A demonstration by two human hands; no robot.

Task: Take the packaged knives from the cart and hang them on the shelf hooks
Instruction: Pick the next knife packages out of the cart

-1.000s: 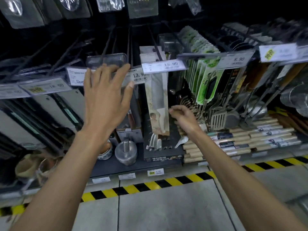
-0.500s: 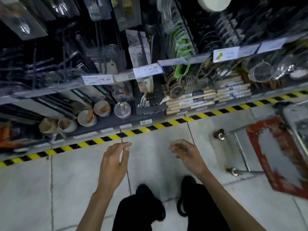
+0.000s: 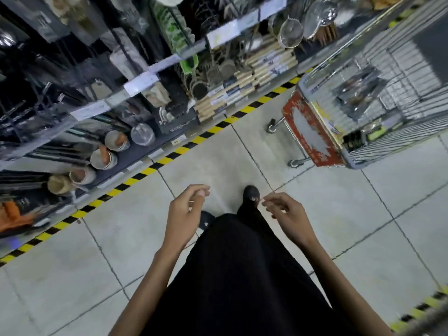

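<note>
shelf (image 3: pixel 128 163): up and left of both grips, crammed with hanging stuff, pretty blurry
left grip (image 3: pixel 186 214): fingers loosely curled, nothing in it, over the floor (image 3: pixel 218 154)
right grip (image 3: pixel 288 219): same deal, loose curl, empty, near the left one
cart (image 3: pixel 409 59): up and right of the right grip, well apart
packaged knives (image 3: pixel 358 93): dark pack lying inside the cart, neither grip touching it
</note>
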